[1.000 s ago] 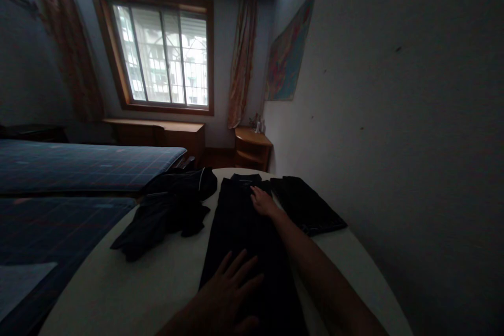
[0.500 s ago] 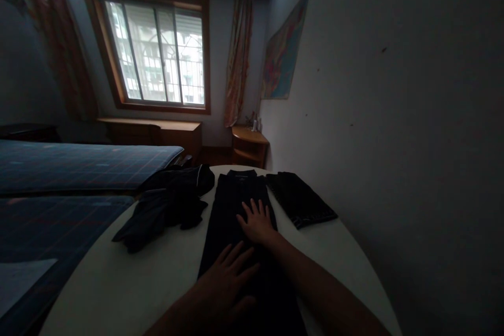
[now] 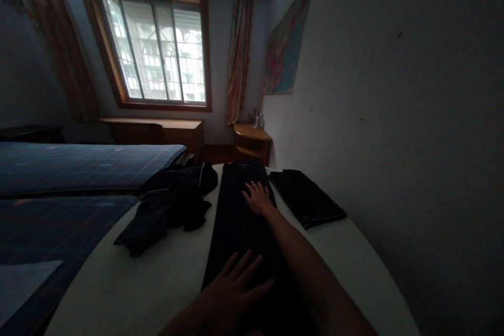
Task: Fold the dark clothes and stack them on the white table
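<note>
A long dark garment (image 3: 233,215) lies flat in a narrow strip on the round white table (image 3: 165,283), running away from me. Its far end has a band with a small label; whether this is a collar or a waistband I cannot tell. My right hand (image 3: 259,198) rests open on its upper part, fingers spread. Closer to me, my left hand (image 3: 238,283) is open over the lower part, fingers apart; contact with the cloth is hard to make out in the dim light. The near end of the garment is hidden by my arms and shadow.
Crumpled dark clothes (image 3: 167,215) lie on the table's left side. A folded black garment (image 3: 309,197) lies at the right. Beds with blue plaid covers (image 3: 86,168) stand to the left, a white wall (image 3: 378,168) to the right. A desk (image 3: 173,125) is under the window.
My right hand has slid farther away along the garment, toward its far end. My left hand has shifted slightly nearer and to the right, fingers spread wider. The view has tilted a little.
</note>
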Demonstrator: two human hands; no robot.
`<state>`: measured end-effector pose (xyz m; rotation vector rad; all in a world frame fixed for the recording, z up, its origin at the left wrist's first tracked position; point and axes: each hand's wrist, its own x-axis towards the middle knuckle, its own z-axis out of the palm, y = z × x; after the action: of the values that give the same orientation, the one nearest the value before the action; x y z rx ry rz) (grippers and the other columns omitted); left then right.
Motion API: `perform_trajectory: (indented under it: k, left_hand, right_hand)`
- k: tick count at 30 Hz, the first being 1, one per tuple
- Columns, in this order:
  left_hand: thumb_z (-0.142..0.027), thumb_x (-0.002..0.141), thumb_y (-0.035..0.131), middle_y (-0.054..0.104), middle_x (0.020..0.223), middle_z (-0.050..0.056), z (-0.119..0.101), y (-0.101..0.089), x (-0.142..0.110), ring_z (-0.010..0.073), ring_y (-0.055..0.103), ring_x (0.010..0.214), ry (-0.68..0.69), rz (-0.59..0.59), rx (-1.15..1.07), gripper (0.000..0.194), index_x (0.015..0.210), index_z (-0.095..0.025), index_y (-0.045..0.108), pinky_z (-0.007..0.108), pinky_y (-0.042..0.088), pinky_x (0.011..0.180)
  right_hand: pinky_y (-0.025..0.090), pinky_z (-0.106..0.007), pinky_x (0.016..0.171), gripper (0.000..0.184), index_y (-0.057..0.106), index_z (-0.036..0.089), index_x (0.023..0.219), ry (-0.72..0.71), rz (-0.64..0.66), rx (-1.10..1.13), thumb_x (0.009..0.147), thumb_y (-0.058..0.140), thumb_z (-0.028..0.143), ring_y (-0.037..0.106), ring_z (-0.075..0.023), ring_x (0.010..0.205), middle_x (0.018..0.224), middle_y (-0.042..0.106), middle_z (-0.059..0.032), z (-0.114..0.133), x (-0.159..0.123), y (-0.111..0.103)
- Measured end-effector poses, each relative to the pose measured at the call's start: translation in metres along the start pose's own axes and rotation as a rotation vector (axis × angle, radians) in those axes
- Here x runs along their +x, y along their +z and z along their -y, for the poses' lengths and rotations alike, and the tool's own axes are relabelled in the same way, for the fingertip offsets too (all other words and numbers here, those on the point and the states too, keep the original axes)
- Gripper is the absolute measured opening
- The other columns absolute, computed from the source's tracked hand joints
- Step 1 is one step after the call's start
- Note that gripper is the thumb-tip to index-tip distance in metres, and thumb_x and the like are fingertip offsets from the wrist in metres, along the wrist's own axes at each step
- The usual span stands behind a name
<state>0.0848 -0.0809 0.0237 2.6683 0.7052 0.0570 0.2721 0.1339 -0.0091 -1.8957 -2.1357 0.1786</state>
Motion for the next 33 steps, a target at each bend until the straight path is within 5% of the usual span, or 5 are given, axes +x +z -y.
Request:
perform_trajectory:
  k: [6,14,20,27,33]
  left_hand:
    - [-0.031,0.097,0.054,0.017,0.161,0.002,-0.001,0.017,0.008,0.0366,0.018,0.146,0.151,0.024,0.064,0.063,0.151,-0.046,0.025,0.065,0.023,0.114]
    - [-0.026,0.094,0.053,0.026,0.161,0.006,-0.031,-0.001,-0.004,0.0301,0.026,0.146,0.198,0.037,-0.031,0.059,0.150,-0.031,0.035,0.053,0.021,0.119]
    - [-0.027,0.082,0.069,0.050,0.145,0.003,-0.051,-0.006,-0.023,0.0268,0.048,0.130,0.177,-0.051,-0.108,0.059,0.137,-0.032,0.049,0.041,0.040,0.109]
    - [-0.026,0.077,0.066,0.061,0.117,0.004,-0.050,0.010,-0.034,0.0258,0.057,0.108,-0.008,-0.146,0.056,0.034,0.109,-0.026,0.056,0.038,0.049,0.089]
    - [-0.014,0.083,0.053,0.066,0.090,0.001,-0.046,0.025,-0.031,0.0179,0.062,0.083,0.045,-0.192,0.117,0.011,0.089,-0.023,0.056,0.030,0.048,0.078]
  right_hand:
    - [0.013,-0.050,0.119,0.058,0.032,0.026,0.152,-0.142,0.020,0.037,0.101,0.030,0.054,0.017,-0.0262,0.149,0.162,0.022,-0.0059,0.000,-0.039,-0.008]
    - [0.012,-0.047,0.121,0.059,0.028,0.031,0.154,-0.445,0.274,0.089,0.100,0.033,0.056,0.013,-0.0246,0.150,0.162,0.019,-0.0032,0.006,-0.162,-0.041]
    - [0.020,-0.047,0.120,0.050,0.039,0.022,0.150,-0.540,0.387,0.164,0.102,0.035,0.036,0.019,-0.0256,0.149,0.160,0.024,-0.0092,0.007,-0.228,-0.069]
    - [0.047,-0.037,0.100,0.038,0.065,0.019,0.124,-0.513,0.317,0.191,0.089,0.050,0.016,0.060,-0.0236,0.115,0.125,0.064,-0.0108,0.017,-0.239,-0.089]
    - [0.050,-0.029,0.081,0.023,0.069,0.019,0.109,-0.430,0.172,0.319,0.089,0.058,0.023,0.064,-0.0175,0.090,0.101,0.068,-0.0059,0.014,-0.232,-0.064]
